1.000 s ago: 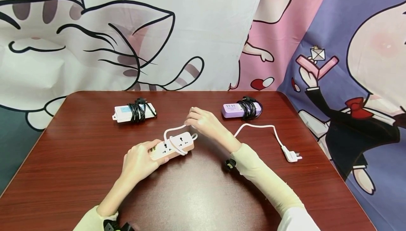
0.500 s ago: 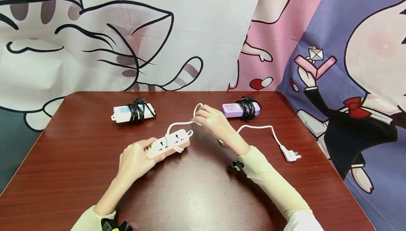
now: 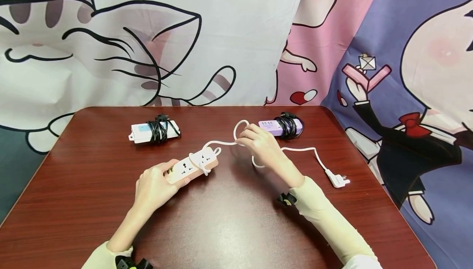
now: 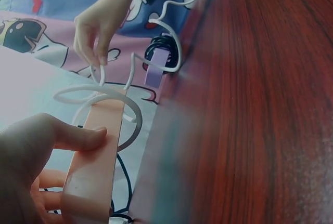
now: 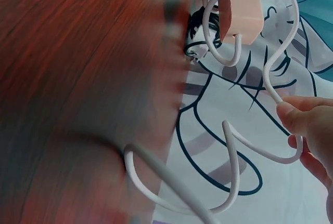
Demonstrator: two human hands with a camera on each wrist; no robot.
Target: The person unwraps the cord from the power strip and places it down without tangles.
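My left hand grips the near-left end of a white power strip with peach-coloured sides, tilted with its far end up to the right. In the left wrist view the thumb lies along the peach side. White cord is looped around the strip's far end. My right hand pinches this cord between thumb and fingers, right of the strip, with a loop rising above the fingertips. Beyond the hand the cord trails over the table to a white plug at the right.
At the back left of the reddish-brown table lies a white power strip wrapped in black cord. A purple power strip, also wrapped in black cord, sits at the back behind my right hand. A cartoon-printed curtain hangs behind the table.
My right hand has moved to the right with the cord, drawing it away from the strip. The cord around the strip now lies differently. My left hand has shifted slightly left, still gripping the strip.
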